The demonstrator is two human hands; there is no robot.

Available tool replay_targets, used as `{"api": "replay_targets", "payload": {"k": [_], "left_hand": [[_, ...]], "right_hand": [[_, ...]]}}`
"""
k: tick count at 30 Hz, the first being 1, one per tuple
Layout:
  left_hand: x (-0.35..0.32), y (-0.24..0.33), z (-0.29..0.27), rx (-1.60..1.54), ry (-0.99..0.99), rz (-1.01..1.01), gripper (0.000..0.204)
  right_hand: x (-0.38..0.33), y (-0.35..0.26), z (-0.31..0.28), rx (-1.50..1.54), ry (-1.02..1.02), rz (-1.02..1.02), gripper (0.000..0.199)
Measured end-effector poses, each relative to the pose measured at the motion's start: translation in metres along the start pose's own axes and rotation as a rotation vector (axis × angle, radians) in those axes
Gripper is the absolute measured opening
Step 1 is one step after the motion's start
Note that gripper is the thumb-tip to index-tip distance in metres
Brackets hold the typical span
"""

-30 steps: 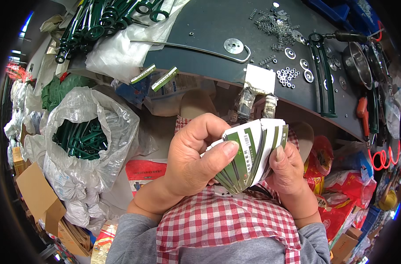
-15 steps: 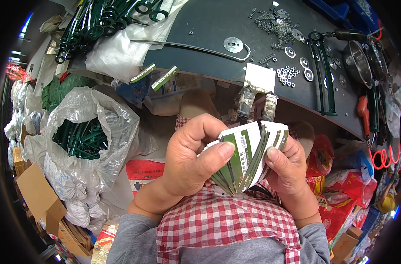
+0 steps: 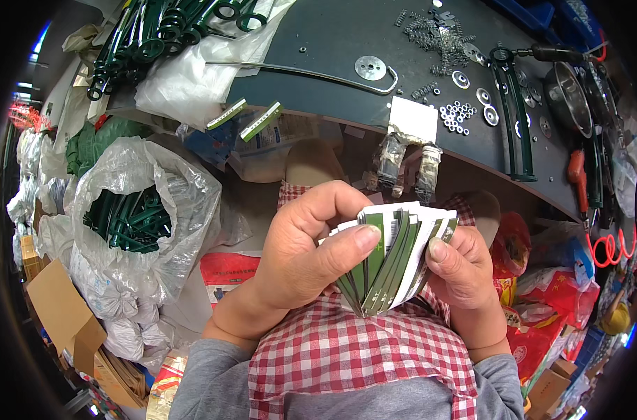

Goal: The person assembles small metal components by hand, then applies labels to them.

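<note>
Above my lap, both hands grip a fanned stack of green-and-white printed cards [image 3: 395, 262]. My left hand [image 3: 318, 241] has its thumb pressed on the front of the stack, with the fingers hidden behind it. At the other side, my right hand [image 3: 462, 262] pinches the cards near their right edge, its thumb on top. The cards spread out at the upper end and come together at the lower end. Two more green-and-white cards, one on the left [image 3: 227, 114] and one beside it [image 3: 261, 121], lie at the edge of the dark workbench [image 3: 318, 63].
Springs [image 3: 437, 42], washers and small rings [image 3: 456, 117] lie on the bench, near a bent metal rod [image 3: 297, 73]. Green metal parts [image 3: 157, 35] are piled at the far left. On the left stands a clear plastic bag [image 3: 185, 210] of green parts, near an open cardboard box [image 3: 63, 308].
The cards have fanned differently: more overlapping edges show, and the broad green front face is now mostly covered. Both hands keep their grip with only slight movement.
</note>
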State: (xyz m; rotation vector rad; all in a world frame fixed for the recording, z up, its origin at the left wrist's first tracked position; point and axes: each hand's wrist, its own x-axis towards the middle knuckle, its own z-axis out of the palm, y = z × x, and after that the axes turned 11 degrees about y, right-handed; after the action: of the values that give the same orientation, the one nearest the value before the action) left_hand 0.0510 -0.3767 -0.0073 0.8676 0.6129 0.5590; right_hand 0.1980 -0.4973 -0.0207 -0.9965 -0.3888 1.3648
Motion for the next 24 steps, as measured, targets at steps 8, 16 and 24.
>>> {"api": "replay_targets", "payload": {"k": [8,16,24], "left_hand": [[0.001,0.003,0.002,0.082,-0.052,0.029,0.016],[0.002,-0.003,0.001,0.028,0.023,0.004,0.01],[0.006,-0.006,0.002,-0.001,0.085,0.033,0.009]], "right_hand": [[0.0,-0.002,-0.002,-0.011,-0.025,-0.002,0.029],[0.005,0.002,0.007,0.096,0.048,-0.051,0.031],[0.01,0.008,0.004,0.171,0.202,-0.032,0.031]]}}
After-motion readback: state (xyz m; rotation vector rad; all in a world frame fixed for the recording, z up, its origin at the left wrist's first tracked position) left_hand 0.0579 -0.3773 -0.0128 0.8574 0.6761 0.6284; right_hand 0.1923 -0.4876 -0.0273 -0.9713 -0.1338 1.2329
